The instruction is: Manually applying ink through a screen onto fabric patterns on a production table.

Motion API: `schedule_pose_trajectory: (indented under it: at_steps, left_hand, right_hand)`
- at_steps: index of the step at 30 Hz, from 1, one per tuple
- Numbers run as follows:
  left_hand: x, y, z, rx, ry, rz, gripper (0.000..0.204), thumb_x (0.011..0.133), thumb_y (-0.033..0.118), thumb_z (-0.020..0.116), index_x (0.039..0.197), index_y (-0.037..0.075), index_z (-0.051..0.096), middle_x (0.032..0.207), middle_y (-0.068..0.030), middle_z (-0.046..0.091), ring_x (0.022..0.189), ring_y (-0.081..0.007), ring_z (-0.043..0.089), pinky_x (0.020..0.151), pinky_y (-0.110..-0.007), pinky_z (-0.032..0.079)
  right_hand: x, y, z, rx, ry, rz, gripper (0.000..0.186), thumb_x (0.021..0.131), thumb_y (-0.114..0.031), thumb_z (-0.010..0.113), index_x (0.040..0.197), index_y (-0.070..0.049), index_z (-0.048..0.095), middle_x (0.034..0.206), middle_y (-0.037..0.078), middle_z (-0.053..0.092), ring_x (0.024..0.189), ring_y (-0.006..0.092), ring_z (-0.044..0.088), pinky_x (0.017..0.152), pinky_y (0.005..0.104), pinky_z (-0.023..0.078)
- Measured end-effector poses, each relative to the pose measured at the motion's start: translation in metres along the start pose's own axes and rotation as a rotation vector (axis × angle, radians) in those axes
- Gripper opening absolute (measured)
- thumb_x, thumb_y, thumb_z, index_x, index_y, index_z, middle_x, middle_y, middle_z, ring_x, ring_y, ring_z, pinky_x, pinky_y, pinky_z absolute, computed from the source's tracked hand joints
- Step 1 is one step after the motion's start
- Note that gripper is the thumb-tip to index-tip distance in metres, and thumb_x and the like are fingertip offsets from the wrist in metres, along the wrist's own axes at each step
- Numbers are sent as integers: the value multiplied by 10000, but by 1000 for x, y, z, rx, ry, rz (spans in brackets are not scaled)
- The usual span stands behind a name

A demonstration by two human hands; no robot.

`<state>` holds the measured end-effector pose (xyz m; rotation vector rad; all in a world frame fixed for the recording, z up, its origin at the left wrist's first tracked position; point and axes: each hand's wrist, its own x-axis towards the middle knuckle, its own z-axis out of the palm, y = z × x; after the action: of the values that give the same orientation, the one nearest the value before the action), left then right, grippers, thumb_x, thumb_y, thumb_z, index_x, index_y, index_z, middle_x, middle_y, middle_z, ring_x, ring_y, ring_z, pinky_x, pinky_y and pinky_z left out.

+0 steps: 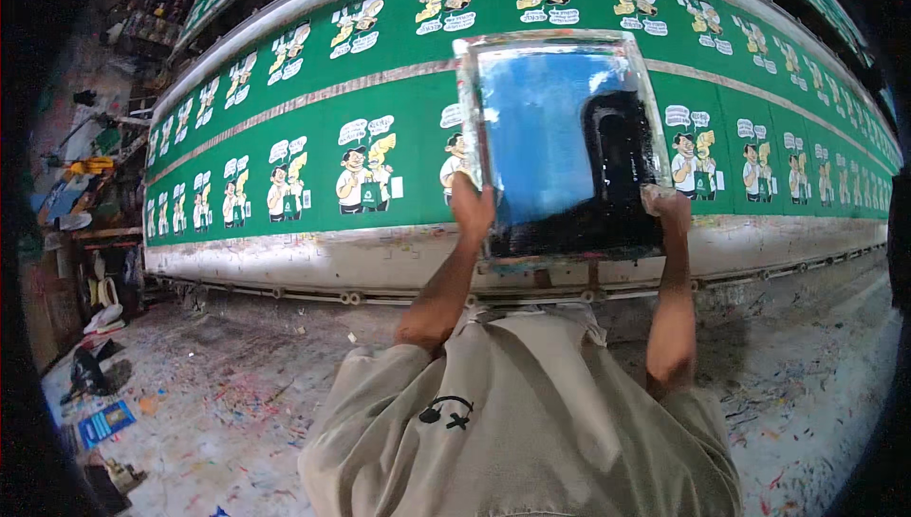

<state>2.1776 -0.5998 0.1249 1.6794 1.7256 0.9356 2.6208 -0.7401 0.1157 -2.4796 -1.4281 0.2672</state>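
At upper left, blurred clutter (157, 9) may include containers, contents too small to tell. Lower left, a blue packet (106, 424) lies on the stained floor (237, 413). Mid-frame, over green printed sheets (323, 166) on a long bench (285, 259), the left hand's (472, 206) grip clamps the left edge of a rectangular frame (550, 41) enclosing a glossy blue-and-black panel (541, 138); the right hand's (670, 208) grip clamps its right edge.

Blue-and-black screen (550, 128), green cartoon-patterned sheets (323, 190)

Left fingers (465, 193) and right fingers (671, 204) hold a framed screen (552, 142) over green printed sheets (323, 180).
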Motion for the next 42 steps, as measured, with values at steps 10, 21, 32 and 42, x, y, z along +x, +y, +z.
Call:
schedule_pose_trajectory:
  at_steps: [10,21,32,42]
  left_hand:
    - [-53,36,40,300,96,106,306,854,234,688,1011,19,538,962,-232,562,886,-474,564,744,-580,418]
    - [-56,20,47,325,141,39,466,810,250,726,1155,-5,544,1006,-253,529,940,-474,527,785,-570,406]
    - [-50,21,49,270,19,16,438,821,224,726,1122,-29,533,997,-253,519,947,-453,525,804,-549,414]
    - [-49,14,44,189,30,93,437,843,187,721,1157,-49,530,996,-239,514,954,-408,529,856,-500,437]
  right_hand:
    - [-67,72,0,691,223,-75,516,890,-419,730,1171,9,662,995,126,698,922,242,665,790,394,532]
    - [-67,-15,-27,192,308,-319,76,873,-199,703,909,-133,692,1014,69,677,1130,332,621,1089,620,372]
    - [32,-85,-35,-202,88,-455,137,925,-150,605,945,-185,737,911,17,623,966,233,602,1107,714,242]
    - [-25,-11,-50,235,158,-463,112,797,-157,771,904,-127,773,873,59,686,921,284,669,975,469,499]
